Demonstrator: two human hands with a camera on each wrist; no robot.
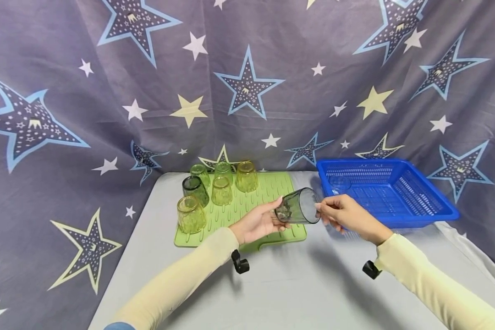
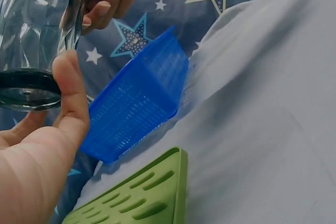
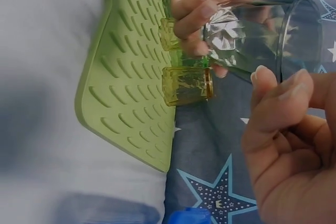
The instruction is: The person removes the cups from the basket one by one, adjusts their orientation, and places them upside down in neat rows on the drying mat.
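Observation:
A grey-tinted drinking glass (image 1: 293, 207) is held tilted on its side above the right part of a green drying mat (image 1: 268, 192), its mouth facing right. My left hand (image 1: 256, 223) grips it round the base, with the thumb on the near wall in the left wrist view. At the mouth end, my right hand (image 1: 352, 219) pinches the rim between thumb and fingers (image 3: 275, 111). Upside down on the mat's left half stand several glasses: a dark green glass (image 1: 195, 190), yellow ones such as the front yellow glass (image 1: 191, 215), and lighter green ones behind.
On the right of the table stands a blue perforated basket (image 1: 416, 217), with a clear glass (image 1: 339, 184) inside at its left end. A grey cloth (image 1: 272, 293) covers the table. Behind hangs a star-patterned curtain (image 1: 247, 137), close to the mat's back edge.

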